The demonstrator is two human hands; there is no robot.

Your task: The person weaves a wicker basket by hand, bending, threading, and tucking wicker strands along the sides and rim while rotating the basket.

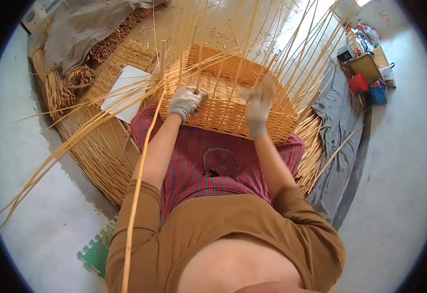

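A rectangular woven wicker basket rests on my lap, over a red plaid cloth. Tall thin stakes rise from its walls. My left hand, in a pale glove, is closed at the near wall's top edge, by the left corner; what its fingers pinch is too small to make out. My right hand, also gloved, is raised at the near wall's right part and smeared by motion, so its fingers are unclear. Several long loose canes stretch out leftward from the basket's left corner.
Bundled canes and a grey cloth lie at the upper left, near a white sheet. Split canes and a dark cloth are at the right. A red bag stands farther back.
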